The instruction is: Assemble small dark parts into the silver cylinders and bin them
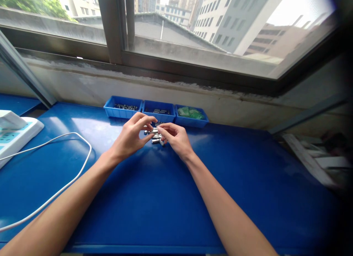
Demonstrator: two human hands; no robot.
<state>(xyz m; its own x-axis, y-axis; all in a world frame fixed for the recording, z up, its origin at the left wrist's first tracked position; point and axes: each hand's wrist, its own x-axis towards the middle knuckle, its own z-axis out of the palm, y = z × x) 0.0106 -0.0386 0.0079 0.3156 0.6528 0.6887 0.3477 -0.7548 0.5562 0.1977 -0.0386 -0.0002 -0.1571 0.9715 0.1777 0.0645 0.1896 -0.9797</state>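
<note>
On the blue table a loose cluster of small shiny metal cylinders (156,136) lies between my hands. My left hand (132,134) curves over the cluster's left side. Its thumb and fingers are apart, and I see nothing held between them. From the right, my right hand (177,139) reaches in with thumb and fingertips closed in a pinch at the cluster. The metal pieces beside and behind those fingertips partly hide what the pinch holds.
Behind the hands stand three joined blue bins: a left bin (108,110) with small metal pieces, a middle bin (172,118) with dark cylinders, and a right bin (193,122) with green packets. A white power strip (30,129) and white cable (79,172) lie left. A window is behind.
</note>
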